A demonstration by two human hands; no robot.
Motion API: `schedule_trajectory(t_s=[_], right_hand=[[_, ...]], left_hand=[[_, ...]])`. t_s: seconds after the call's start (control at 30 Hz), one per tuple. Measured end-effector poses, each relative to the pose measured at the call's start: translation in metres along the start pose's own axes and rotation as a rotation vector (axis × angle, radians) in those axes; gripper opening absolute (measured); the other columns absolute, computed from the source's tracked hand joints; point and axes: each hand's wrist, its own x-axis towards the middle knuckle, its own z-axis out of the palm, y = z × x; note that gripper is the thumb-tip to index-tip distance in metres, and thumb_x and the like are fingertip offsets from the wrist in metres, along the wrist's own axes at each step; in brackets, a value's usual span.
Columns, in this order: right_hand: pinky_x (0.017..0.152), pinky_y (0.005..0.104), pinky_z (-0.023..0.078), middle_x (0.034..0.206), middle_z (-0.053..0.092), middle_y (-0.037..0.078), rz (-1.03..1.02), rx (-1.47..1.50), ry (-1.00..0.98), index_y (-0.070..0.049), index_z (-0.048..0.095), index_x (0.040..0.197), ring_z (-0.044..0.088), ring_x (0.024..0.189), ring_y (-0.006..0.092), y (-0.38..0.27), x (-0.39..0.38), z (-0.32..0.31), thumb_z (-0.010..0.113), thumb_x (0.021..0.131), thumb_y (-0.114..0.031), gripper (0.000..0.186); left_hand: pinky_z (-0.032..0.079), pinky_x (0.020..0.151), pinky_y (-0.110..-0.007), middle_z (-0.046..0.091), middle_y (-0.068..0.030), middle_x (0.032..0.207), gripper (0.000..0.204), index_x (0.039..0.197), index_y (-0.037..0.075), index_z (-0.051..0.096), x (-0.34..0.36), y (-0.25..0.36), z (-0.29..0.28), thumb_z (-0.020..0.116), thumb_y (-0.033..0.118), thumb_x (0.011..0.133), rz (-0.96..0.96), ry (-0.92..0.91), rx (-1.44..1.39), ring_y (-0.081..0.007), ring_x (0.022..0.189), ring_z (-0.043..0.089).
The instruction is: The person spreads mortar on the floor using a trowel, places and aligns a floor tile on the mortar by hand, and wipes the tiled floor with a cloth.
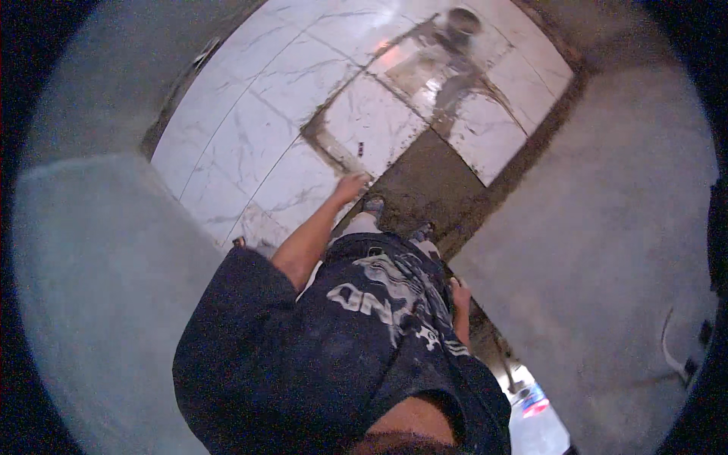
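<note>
My left hand [353, 187] reaches forward to the near corner of a white marbled floor tile [371, 125]. Its fingers are bent and together at that tile's edge. Brown mortar shows in the gap along the tile's left side, and a small dark object [360, 149] lies on its face. Beside the tile is a patch of bare grey-brown mortar [432, 178], at which my feet stand. Low by my right thigh is my right hand [459, 292], its fingers curled; whether anything is in them is hidden.
Several marbled tiles [250, 129] cover the floor to the left and ahead. Farther off stand a dark bucket [461, 21] and a wet, dirty tile area [413, 76]. Bare grey walls [599, 205] rise on both sides. Behind me at right lies a bright blue-and-red item [535, 400].
</note>
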Motion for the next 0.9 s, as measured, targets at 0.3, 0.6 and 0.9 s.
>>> schedule_trajectory(t_s=[0.3,0.6,0.9], right_hand=[[0.066,0.0324,0.043,0.086,0.058,0.013,-0.040,-0.082,-0.118,0.000,0.053,0.103,0.055,0.072,0.0222,-0.045,-0.014,-0.035,0.050,0.080,-0.027,0.036],[0.069,0.0303,0.044,0.099,0.055,0.010,0.113,0.347,-0.413,-0.005,0.046,0.111,0.056,0.084,0.0220,-0.042,0.074,-0.079,0.048,0.082,-0.027,0.036],[0.064,0.0310,0.044,0.096,0.055,0.008,-0.307,0.155,-0.417,-0.005,0.046,0.111,0.056,0.084,0.0211,-0.039,0.133,-0.069,0.050,0.081,-0.030,0.039]], left_hand=[[0.038,0.085,-0.036,0.050,-0.0159,0.109,0.043,0.105,0.004,0.052,-0.021,0.064,0.009,0.046,0.038,0.079,-0.174,-0.066,-0.284,-0.0274,0.103,0.047],[0.042,0.075,-0.042,0.056,-0.0163,0.089,0.031,0.082,0.003,0.055,-0.303,-0.058,-0.024,0.036,0.028,0.083,-0.689,0.122,0.319,-0.0324,0.084,0.053],[0.041,0.066,-0.041,0.056,-0.0216,0.081,0.034,0.075,0.001,0.055,-0.443,-0.036,0.123,0.041,0.032,0.080,-1.071,0.497,-0.324,-0.0334,0.075,0.054]])
